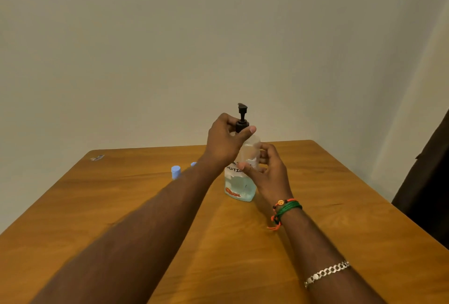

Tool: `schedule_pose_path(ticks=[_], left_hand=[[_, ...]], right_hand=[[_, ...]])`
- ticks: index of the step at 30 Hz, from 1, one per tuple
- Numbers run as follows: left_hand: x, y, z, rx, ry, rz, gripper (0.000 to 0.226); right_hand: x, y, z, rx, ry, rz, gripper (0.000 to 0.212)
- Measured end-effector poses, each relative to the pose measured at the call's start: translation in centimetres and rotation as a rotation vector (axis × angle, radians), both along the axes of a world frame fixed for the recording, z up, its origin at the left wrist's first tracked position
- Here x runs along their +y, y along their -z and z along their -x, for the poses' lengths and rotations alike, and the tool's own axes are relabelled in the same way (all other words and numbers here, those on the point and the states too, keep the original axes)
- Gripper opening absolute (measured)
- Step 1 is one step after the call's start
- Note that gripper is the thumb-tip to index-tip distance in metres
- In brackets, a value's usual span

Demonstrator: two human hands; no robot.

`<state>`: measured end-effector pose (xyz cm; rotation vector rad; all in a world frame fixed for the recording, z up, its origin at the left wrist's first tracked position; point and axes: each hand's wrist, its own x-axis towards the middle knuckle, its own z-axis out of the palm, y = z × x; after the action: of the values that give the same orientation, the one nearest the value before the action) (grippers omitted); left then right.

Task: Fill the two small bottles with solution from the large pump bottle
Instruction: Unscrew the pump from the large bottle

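Note:
The large pump bottle (pixel 240 188) stands upright near the middle of the wooden table (pixel 121 206), clear, with a little pale blue liquid at the bottom and a black pump head on top. My left hand (pixel 224 141) grips the black collar below the pump. My right hand (pixel 267 172) holds the bottle's body from the right side. Two small bottles with light blue caps stand to the left: one (pixel 175 172) in plain sight, the other (pixel 193 164) mostly hidden behind my left forearm.
A small scrap (pixel 97 157) lies at the table's far left corner. A pale wall rises right behind the table. A dark cloth or chair back (pixel 427 182) stands at the right edge.

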<state>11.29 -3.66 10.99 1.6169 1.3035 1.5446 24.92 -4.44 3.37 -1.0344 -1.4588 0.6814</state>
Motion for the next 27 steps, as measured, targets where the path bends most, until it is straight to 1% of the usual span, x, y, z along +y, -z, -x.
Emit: schedule_pose_path(ticks=[3, 6, 7, 9, 10, 12, 13, 16, 19, 20, 22, 24, 25, 27], left_hand=[[-0.3, 0.1, -1.0, -0.063, -0.059, -0.044, 0.049], [-0.6, -0.2, -1.2, -0.054, 0.032, -0.006, 0.060], [-0.6, -0.2, -1.2, -0.048, 0.067, -0.006, 0.058], [-0.5, 0.2, -0.9, -0.037, 0.095, -0.034, 0.039], [-0.5, 0.5, -0.7, -0.042, 0.085, -0.052, 0.032], [-0.2, 0.9, -0.5, -0.089, 0.023, -0.071, 0.026], [0.0, 1.0, -0.5, -0.121, -0.016, -0.074, 0.028], [0.0, 0.8, -1.5, -0.166, -0.076, -0.054, 0.046], [-0.2, 0.4, -2.3, -0.133, 0.007, -0.001, 0.052], [-0.2, 0.4, -2.3, -0.120, 0.042, 0.007, 0.049], [-0.2, 0.6, -2.0, -0.094, 0.071, -0.017, 0.032], [-0.1, 0.7, -1.8, -0.094, 0.024, -0.040, 0.023], [-0.1, 0.7, -1.9, -0.116, -0.012, -0.040, 0.025], [-0.1, 0.5, -2.2, -0.159, -0.076, -0.041, 0.039]], right_hand=[[-0.3, -0.3, -0.3, -0.006, -0.010, 0.001, 0.062], [-0.4, -0.5, -0.7, 0.012, -0.001, 0.005, 0.061], [-0.4, -0.6, -0.8, 0.018, 0.005, 0.007, 0.062], [-0.4, -0.6, -1.0, 0.020, 0.012, 0.005, 0.064], [-0.3, -0.6, -1.2, 0.012, 0.014, 0.004, 0.065], [-0.4, -0.7, -1.3, -0.008, 0.014, -0.003, 0.067], [-0.4, -0.7, -1.3, -0.013, 0.013, -0.004, 0.068], [-0.5, -0.5, -1.4, -0.022, 0.016, -0.003, 0.068], [-0.5, -0.5, -1.5, -0.028, 0.036, -0.006, 0.067], [-0.5, -0.6, -1.6, -0.020, 0.038, -0.007, 0.067], [-0.6, -0.7, -1.6, -0.010, 0.037, -0.011, 0.066], [-0.8, -0.7, -1.5, -0.017, 0.036, -0.013, 0.066], [-0.9, -0.7, -1.4, -0.022, 0.034, -0.012, 0.066], [-1.0, -0.7, -1.3, -0.035, 0.031, -0.017, 0.066]])
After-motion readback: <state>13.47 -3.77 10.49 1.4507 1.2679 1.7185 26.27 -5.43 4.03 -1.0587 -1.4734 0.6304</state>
